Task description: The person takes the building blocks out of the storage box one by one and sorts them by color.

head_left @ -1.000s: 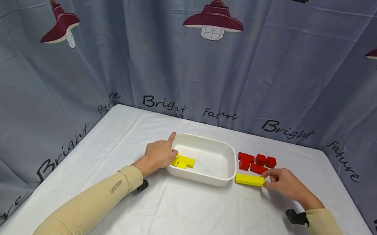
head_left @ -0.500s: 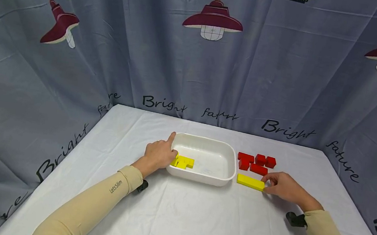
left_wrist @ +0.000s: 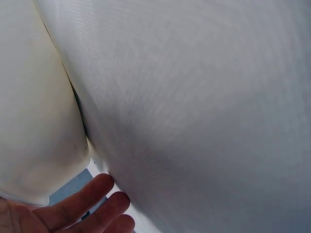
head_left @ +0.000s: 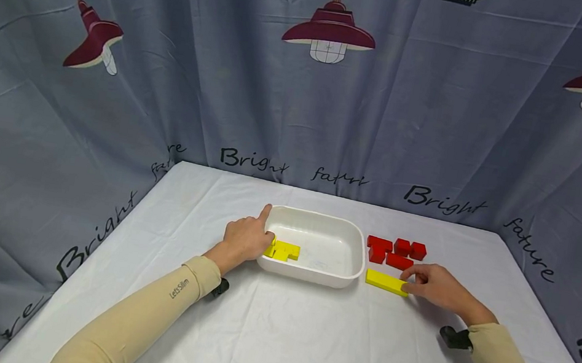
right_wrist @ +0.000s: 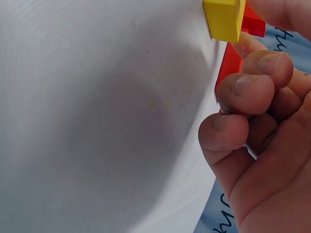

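At the left end of the white plastic tray [head_left: 322, 278], my left hand [head_left: 246, 237] holds the wall, index finger pointing along the rim and thumb over the inside. Its other fingers show below the tray's outer wall [left_wrist: 43, 111] in the left wrist view. Several yellow block pieces [head_left: 283, 251] lie in the tray beside the thumb. To the right of the tray, my right hand [head_left: 435, 285] pinches the right end of a long yellow block [head_left: 385, 281] that lies slanted on the cloth. The right wrist view shows the block's end [right_wrist: 224, 22] by the thumb, with the other fingers curled.
Several red blocks [head_left: 399, 262] form a loose group just behind the long yellow block, right of the tray. White cloth [head_left: 301, 344] covers the table. A grey-blue curtain [head_left: 301, 108] with printed lamps hangs behind and along the sides.
The long yellow block has turned slightly, its right end swinging toward the front. My right hand drew back a little with it, then shifted slightly left over its end. The left hand stays put.
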`<control>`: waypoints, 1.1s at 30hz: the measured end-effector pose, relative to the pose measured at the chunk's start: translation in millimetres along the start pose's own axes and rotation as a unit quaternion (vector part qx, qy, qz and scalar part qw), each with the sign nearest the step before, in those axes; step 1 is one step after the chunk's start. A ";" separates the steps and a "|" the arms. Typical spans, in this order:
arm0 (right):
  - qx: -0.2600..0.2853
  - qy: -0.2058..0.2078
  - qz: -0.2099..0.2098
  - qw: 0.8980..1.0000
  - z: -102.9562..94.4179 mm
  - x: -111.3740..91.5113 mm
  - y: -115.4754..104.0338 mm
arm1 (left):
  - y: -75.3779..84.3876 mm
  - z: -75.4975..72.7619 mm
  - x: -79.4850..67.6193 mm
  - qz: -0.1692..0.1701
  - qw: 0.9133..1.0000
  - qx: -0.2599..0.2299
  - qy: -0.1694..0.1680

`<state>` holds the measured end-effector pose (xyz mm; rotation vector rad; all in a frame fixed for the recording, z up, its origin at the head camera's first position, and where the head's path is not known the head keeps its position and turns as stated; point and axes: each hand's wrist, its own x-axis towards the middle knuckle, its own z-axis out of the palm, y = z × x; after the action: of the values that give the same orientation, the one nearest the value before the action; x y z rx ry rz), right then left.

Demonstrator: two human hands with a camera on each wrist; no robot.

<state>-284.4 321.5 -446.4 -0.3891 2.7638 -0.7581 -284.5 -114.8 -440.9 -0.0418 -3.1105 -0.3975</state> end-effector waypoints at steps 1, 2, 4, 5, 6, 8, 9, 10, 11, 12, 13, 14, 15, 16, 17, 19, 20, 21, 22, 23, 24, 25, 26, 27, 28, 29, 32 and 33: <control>-0.001 0.003 -0.001 1.000 0.0 0.4 0.0 | 0.1 0.0 -0.1 0.000 1.000 0.000 0.000; -0.002 0.005 -0.002 1.000 -0.1 0.9 0.3 | 0.1 -0.1 -0.2 0.000 1.000 0.000 0.000; -0.005 0.008 -0.002 1.000 -0.2 1.9 0.9 | 0.3 -0.2 -0.6 -0.001 1.000 0.001 0.000; -0.007 0.010 -0.001 1.000 -0.2 2.4 1.2 | 0.5 -0.4 -0.6 -0.001 1.000 0.002 -0.001; -0.011 0.012 -0.001 1.000 -0.2 2.9 1.2 | 0.7 -0.7 -0.8 -0.001 1.000 0.002 -0.002; -0.015 0.015 -0.001 1.000 -0.4 3.6 0.8 | 1.1 -1.2 -1.0 -0.002 1.000 0.002 -0.004; -0.015 0.017 -0.001 1.000 -0.6 3.9 -0.1 | 1.4 -1.6 -1.2 -0.002 1.000 0.002 -0.005; -0.017 0.018 -0.002 1.000 -0.7 4.1 -1.3 | 1.5 -1.9 -1.4 -0.003 1.000 0.001 -0.005; -0.017 0.019 -0.002 1.000 -1.0 4.4 -3.1 | 1.5 -2.2 -1.3 -0.002 1.000 0.001 -0.006; -0.018 0.021 -0.005 1.000 -1.3 4.6 -5.2 | 1.4 -2.3 -1.5 -0.001 1.000 0.001 -0.005; -0.017 0.022 -0.007 1.000 -1.6 4.8 -7.5 | 1.3 -2.4 -1.4 0.000 1.000 0.001 -0.005; -0.018 0.023 -0.009 1.000 -2.0 5.2 -10.1 | 1.2 -2.5 -1.4 0.000 1.000 0.001 -0.004; -0.018 0.025 -0.011 0.999 -2.4 5.6 -12.7 | 1.0 -2.5 -1.3 0.001 1.000 0.001 -0.004; -0.019 0.026 -0.014 0.999 -2.9 6.0 -15.4 | 0.8 -2.3 -1.0 0.001 1.000 0.000 -0.004; -0.017 0.027 -0.017 0.999 -3.6 6.4 -18.3 | 0.5 -2.1 -0.8 0.001 1.000 0.001 -0.005; -0.012 0.029 -0.024 0.999 -5.5 7.1 -23.6 | 0.3 -1.8 -0.6 -0.001 1.000 -0.001 -0.006; -0.010 0.030 -0.028 0.999 -6.5 7.6 -26.3 | 0.1 -1.5 -0.4 -0.001 1.000 -0.001 -0.006; -0.007 0.031 -0.032 0.999 -7.5 8.0 -29.0 | -0.1 -1.3 -0.2 -0.001 1.000 -0.001 -0.006; -0.005 0.031 -0.038 0.999 -8.7 8.4 -31.8 | -0.3 -1.2 -0.2 -0.001 1.000 -0.001 -0.005; -0.003 0.031 -0.043 0.999 -9.9 8.7 -34.8 | -0.4 -1.1 0.0 -0.001 1.000 -0.001 -0.004; -0.003 0.031 -0.047 0.998 -11.1 9.1 -37.5 | -0.5 -1.2 0.0 0.000 1.000 -0.001 -0.003; -0.003 0.031 -0.052 0.998 -11.9 9.5 -40.6 | -0.6 -1.3 0.0 0.000 1.000 -0.001 -0.002; -0.005 0.030 -0.057 0.998 -12.8 10.0 -43.5 | -0.6 -1.4 0.0 0.000 1.000 -0.001 -0.002; -0.005 0.028 -0.060 0.998 -13.6 10.2 -46.9 | -0.6 -1.5 0.1 0.000 1.000 -0.001 -0.003; -0.006 0.027 -0.065 0.998 -14.3 10.7 -50.1 | -0.6 -1.7 0.0 -0.001 1.000 -0.001 -0.003; -0.006 0.025 -0.067 0.997 -14.9 11.0 -53.6 | -0.5 -1.8 -0.1 -0.001 1.000 -0.001 -0.003; -0.007 0.018 -0.076 0.997 -16.0 11.7 -63.9 | -0.2 -1.8 -0.2 -0.001 1.000 -0.003 -0.004; -0.005 0.016 -0.076 0.997 -16.3 12.0 -67.4 | -0.1 -1.8 -0.1 -0.001 1.000 -0.005 -0.003</control>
<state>-287.9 269.4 -399.3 -0.5996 2.7931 -0.7906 -284.3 -115.4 -439.2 -0.0413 -3.1156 -0.4139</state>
